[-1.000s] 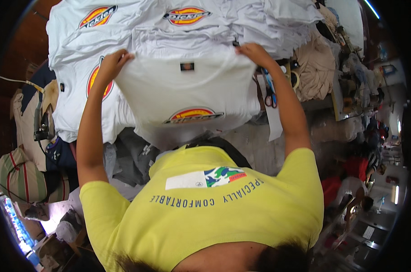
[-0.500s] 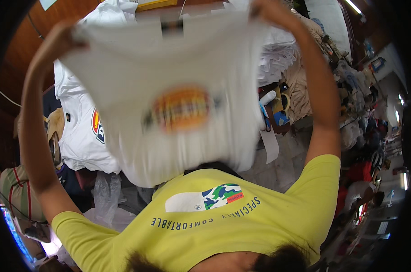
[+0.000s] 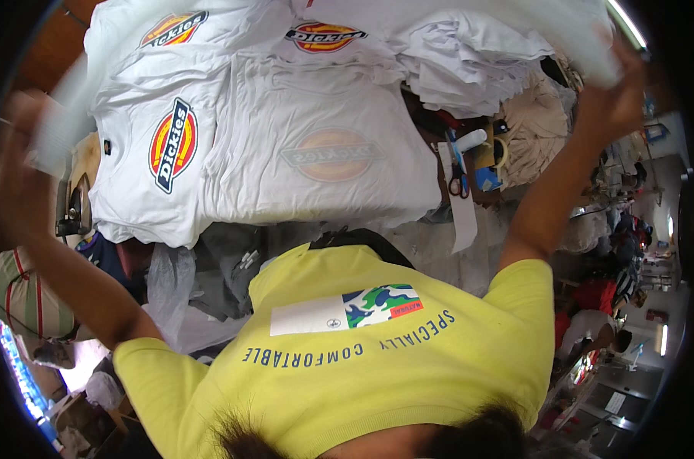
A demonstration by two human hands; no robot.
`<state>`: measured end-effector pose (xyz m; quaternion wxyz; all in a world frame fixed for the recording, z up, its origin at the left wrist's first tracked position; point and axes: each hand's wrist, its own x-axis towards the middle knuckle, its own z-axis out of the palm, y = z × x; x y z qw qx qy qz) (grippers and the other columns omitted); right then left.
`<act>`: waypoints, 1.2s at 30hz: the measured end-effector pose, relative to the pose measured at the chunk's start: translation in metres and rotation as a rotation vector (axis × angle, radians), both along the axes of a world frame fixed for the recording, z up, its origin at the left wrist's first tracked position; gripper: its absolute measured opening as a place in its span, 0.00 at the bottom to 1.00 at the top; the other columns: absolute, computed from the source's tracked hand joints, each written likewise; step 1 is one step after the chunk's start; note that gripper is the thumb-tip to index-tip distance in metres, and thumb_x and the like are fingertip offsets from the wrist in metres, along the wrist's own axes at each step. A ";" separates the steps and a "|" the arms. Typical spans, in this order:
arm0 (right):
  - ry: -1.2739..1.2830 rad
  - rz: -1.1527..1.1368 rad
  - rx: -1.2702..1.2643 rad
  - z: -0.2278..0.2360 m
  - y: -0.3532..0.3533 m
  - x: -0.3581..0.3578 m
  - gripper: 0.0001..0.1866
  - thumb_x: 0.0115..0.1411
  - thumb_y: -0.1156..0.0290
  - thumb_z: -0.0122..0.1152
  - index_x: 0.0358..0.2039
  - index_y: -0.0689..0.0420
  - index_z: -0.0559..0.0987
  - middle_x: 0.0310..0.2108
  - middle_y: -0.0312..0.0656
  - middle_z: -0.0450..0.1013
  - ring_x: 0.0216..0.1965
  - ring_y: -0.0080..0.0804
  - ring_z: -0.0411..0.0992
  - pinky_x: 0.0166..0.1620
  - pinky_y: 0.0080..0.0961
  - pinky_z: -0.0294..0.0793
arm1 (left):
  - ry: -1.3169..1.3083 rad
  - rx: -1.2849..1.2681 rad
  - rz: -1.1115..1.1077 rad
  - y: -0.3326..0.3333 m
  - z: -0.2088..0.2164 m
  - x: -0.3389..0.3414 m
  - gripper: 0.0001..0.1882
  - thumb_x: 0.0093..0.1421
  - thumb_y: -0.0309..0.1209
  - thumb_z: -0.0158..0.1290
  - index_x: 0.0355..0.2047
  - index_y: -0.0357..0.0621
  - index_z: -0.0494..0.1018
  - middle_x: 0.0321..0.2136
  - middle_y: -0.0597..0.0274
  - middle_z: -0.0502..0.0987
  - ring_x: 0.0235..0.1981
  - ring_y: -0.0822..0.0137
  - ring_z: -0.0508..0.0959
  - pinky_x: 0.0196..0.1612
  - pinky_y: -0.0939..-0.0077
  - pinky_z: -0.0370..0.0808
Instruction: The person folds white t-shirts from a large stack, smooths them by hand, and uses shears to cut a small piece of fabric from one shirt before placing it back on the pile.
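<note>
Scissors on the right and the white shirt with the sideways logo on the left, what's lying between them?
The head view shows mainly a white shirt with a faint, mirrored logo between the scissors and the sideways-logo shirt.

Two hands (image 3: 616, 98) — four oval prints (image 3: 173, 145) — one scissors (image 3: 459, 179)

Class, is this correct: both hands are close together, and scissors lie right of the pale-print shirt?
No: the head view shows the left hand and right hand wide apart. The scissors do lie right of the pale-print shirt.
</note>
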<state>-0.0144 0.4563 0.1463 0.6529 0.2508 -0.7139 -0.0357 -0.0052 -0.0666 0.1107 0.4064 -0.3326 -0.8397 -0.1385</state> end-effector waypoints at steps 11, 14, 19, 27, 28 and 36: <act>-1.281 0.032 -0.316 -0.367 -0.042 0.108 0.16 0.33 0.83 0.52 0.25 0.51 0.78 0.27 0.34 0.67 0.36 0.34 0.63 0.42 0.31 0.58 | -0.780 0.190 0.179 0.038 -0.338 0.091 0.10 0.36 0.18 0.51 0.22 0.45 0.68 0.24 0.63 0.67 0.32 0.60 0.68 0.37 0.68 0.60; -1.296 -0.006 -0.341 -0.390 -0.042 0.125 0.15 0.35 0.83 0.53 0.24 0.50 0.78 0.27 0.33 0.67 0.35 0.33 0.63 0.42 0.31 0.58 | -0.774 0.174 0.209 0.043 -0.345 0.095 0.10 0.37 0.18 0.50 0.22 0.45 0.68 0.24 0.64 0.68 0.33 0.61 0.68 0.38 0.68 0.60; -1.254 -0.012 -0.332 -0.396 -0.042 0.131 0.15 0.36 0.83 0.53 0.26 0.51 0.78 0.26 0.34 0.67 0.35 0.34 0.62 0.42 0.31 0.58 | -0.763 0.211 0.215 0.043 -0.352 0.100 0.10 0.37 0.17 0.50 0.22 0.44 0.68 0.26 0.65 0.69 0.33 0.61 0.69 0.37 0.67 0.61; -1.239 0.007 -0.336 -0.405 -0.042 0.141 0.15 0.37 0.83 0.53 0.27 0.53 0.78 0.26 0.36 0.67 0.35 0.36 0.62 0.42 0.32 0.59 | -0.792 0.278 0.253 0.041 -0.357 0.109 0.11 0.37 0.16 0.51 0.23 0.43 0.69 0.26 0.62 0.70 0.34 0.59 0.69 0.37 0.67 0.63; -1.231 0.003 -0.343 -0.406 -0.043 0.142 0.15 0.37 0.83 0.53 0.27 0.53 0.78 0.26 0.36 0.67 0.35 0.36 0.63 0.42 0.32 0.59 | -0.793 0.290 0.252 0.041 -0.358 0.110 0.11 0.37 0.16 0.51 0.23 0.43 0.69 0.26 0.62 0.70 0.34 0.59 0.69 0.37 0.66 0.64; -1.253 0.005 -0.410 -0.399 -0.041 0.147 0.13 0.38 0.83 0.52 0.26 0.55 0.76 0.28 0.37 0.68 0.36 0.38 0.64 0.43 0.32 0.60 | -0.707 0.319 0.299 0.044 -0.347 0.113 0.10 0.37 0.16 0.53 0.21 0.43 0.71 0.26 0.63 0.70 0.35 0.60 0.70 0.39 0.69 0.66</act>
